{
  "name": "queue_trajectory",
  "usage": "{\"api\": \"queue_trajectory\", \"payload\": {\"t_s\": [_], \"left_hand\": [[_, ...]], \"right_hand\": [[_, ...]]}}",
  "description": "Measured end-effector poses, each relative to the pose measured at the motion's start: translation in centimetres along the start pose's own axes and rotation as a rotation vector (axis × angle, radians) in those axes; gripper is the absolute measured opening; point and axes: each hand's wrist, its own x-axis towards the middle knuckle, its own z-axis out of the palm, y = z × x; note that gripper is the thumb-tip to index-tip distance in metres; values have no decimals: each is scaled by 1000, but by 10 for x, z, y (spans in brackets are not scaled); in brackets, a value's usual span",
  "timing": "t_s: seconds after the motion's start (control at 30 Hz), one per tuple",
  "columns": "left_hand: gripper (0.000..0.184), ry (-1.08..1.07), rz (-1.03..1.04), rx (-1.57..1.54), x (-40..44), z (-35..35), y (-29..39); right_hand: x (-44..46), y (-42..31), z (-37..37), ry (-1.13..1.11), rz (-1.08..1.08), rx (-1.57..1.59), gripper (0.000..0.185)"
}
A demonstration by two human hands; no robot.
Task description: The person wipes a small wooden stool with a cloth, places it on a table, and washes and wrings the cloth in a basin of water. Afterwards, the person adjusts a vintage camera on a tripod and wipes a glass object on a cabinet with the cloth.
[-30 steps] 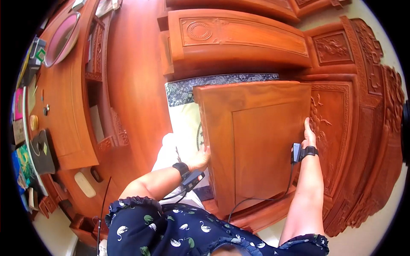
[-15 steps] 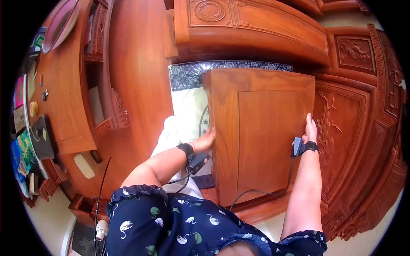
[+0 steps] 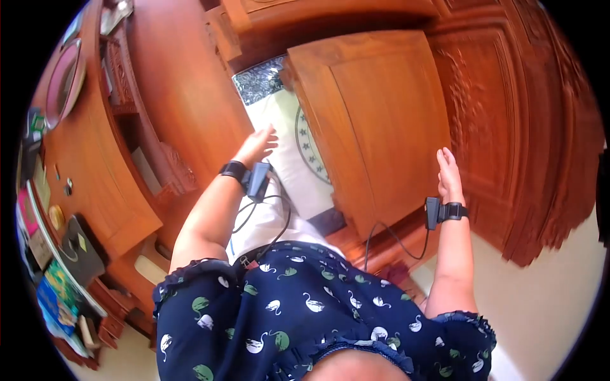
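Note:
A square brown wooden piece with a recessed panel (image 3: 381,120), like a small table top, lies over a white mat (image 3: 270,114) with a dark flowered border and a ring of stars. My left hand (image 3: 255,145) hovers over the mat, left of the wooden piece and apart from it, fingers stretched and slightly spread. At the wooden piece's right edge is my right hand (image 3: 450,174), its fingers straight and nothing in its grasp; whether it touches the edge I cannot tell. Each wrist wears a black strap with a small box and a cable.
Carved wooden furniture (image 3: 483,127) stands on the right, with more wooden furniture (image 3: 318,13) at the top. A wooden surface on the left (image 3: 95,159) bears a round pink-rimmed item (image 3: 67,82) and small objects. Pale floor (image 3: 527,298) shows at lower right.
My left hand has come off the wooden piece's left side and moved up and left. My right hand has slid slightly down along the right edge. The whole view has tilted.

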Motion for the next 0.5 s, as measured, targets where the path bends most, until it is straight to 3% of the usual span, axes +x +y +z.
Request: {"api": "queue_trajectory", "payload": {"t_s": [0.07, 0.13, 0.27, 0.5], "left_hand": [[48, 26, 2, 6, -17, -16, 16], [46, -3, -21, 215, -23, -38, 31], [43, -14, 20, 195, -15, -58, 46], [46, -198, 18, 407, -16, -30, 88]], "right_hand": [[-22, 22, -7, 23, 5, 40, 66], [-50, 45, -18, 15, 88, 115, 63], [-116, 75, -29, 86, 138, 190, 62], [-248, 108, -8, 229, 175, 468, 61]]}}
